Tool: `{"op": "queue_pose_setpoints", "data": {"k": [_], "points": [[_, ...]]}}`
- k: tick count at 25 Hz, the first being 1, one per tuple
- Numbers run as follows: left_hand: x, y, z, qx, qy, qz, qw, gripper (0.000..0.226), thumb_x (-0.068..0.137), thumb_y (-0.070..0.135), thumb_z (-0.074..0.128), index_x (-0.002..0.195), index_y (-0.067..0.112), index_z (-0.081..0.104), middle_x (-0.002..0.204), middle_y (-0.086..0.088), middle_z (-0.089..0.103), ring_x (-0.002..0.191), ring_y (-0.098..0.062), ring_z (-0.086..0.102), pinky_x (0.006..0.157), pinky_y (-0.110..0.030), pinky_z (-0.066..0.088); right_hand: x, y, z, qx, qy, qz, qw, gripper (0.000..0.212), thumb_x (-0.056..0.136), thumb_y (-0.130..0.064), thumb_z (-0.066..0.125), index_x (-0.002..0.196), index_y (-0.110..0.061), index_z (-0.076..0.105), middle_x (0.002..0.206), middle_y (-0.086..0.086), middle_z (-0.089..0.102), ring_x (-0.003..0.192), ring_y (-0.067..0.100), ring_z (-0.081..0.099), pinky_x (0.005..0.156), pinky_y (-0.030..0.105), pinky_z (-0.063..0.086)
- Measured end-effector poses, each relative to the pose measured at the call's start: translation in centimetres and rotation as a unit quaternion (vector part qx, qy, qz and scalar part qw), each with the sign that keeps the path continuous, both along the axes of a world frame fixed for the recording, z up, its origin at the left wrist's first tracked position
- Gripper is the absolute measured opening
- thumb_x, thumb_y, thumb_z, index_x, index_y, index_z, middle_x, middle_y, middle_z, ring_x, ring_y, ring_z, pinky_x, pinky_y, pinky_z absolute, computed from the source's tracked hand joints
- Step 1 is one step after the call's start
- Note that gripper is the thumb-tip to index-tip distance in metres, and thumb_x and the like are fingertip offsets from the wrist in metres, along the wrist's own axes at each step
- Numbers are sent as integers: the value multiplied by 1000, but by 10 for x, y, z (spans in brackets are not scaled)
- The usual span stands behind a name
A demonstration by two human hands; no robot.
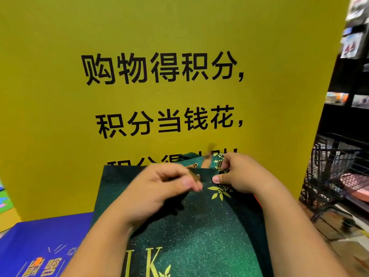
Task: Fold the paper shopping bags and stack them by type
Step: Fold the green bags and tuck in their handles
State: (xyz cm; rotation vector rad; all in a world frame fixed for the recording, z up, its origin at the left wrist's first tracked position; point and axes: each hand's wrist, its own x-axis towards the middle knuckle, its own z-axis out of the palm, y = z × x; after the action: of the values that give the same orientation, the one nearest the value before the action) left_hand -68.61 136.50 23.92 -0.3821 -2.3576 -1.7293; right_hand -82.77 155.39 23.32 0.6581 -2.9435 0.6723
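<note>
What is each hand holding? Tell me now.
Left hand: pinches the gold handle of the green bag.
Right hand: pinches the green bag at its top edge.

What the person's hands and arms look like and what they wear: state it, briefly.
Both are bare. The left hand and right hand wear no gloves, and no ring shows on the fingers in view. The left forearm and right forearm have no sleeves as far as the frame shows, and no watch or bracelet at either wrist. The visible nails are short and unpainted.
</note>
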Motion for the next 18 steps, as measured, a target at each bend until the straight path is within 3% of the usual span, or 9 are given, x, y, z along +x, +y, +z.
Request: {"op": "queue_pose_setpoints", "data": {"k": [2,4,6,9,11,13,15,16,18], "points": [[3,-14,1,248,45,-118,961,26,78,38,77,70,13,72,88,-12,74,93,-25,69,88,-43,49,-1,1,-1,-1,-12,3,1000,39,81,-48,77,98,-24,51,96,-6,53,92,16,50,71,30,39],[3,-24,-1,392,99,-229,886,33,89,29,67,66,6,69,89,-12,73,97,-29,66,90,-38,47,-1,2,-1,-8,-19,4,1000,40,82,-48,76,100,-24,50,102,-4,53,97,17,50,75,30,39],[0,-26,0,450,139,-255,844,39,91,27,60,59,6,66,88,-5,72,96,-25,62,80,-34,47,-1,2,0,-25,-28,-1,999,40,83,-48,74,103,-24,49,109,-2,52,102,18,50,82,31,42],[-4,-22,-1,503,140,-317,792,44,94,21,49,56,0,60,85,-9,69,95,-26,55,89,-38,39,-3,3,-1,-48,-37,-11,998,39,84,-47,74,104,-25,50,111,-1,51,105,19,50,84,32,42],[-2,-21,-2,492,133,-296,808,42,90,20,54,54,0,59,80,-11,66,92,-29,55,94,-40,39,-4,3,-2,-54,-42,-17,998,39,84,-46,75,105,-24,50,114,-1,52,105,19,49,83,32,40],[7,-23,6,358,100,-140,918,32,79,33,71,58,9,67,73,-12,65,89,-29,59,92,-42,47,-4,5,-3,-56,-32,-29,998,39,84,-45,76,104,-24,50,110,-2,50,102,18,48,80,31,38],[12,-26,14,34,-19,57,998,27,68,44,83,79,21,72,89,-11,70,95,-30,63,84,-42,51,-6,9,-1,-56,-14,-54,997,40,82,-45,77,103,-24,51,105,-4,48,99,17,48,78,31,38],[12,-28,17,-163,-61,126,977,31,66,45,85,90,34,69,109,1,69,111,-26,60,90,-42,49,-6,12,1,-61,-2,-72,996,40,80,-45,79,101,-24,51,103,-4,50,97,17,49,76,31,39],[10,-32,16,-436,-127,203,867,63,65,50,85,117,59,50,150,17,37,144,-23,25,114,-50,24,-4,11,-2,-84,18,-107,991,44,76,-44,82,98,-25,50,102,-3,56,91,18,52,70,32,39]]}}
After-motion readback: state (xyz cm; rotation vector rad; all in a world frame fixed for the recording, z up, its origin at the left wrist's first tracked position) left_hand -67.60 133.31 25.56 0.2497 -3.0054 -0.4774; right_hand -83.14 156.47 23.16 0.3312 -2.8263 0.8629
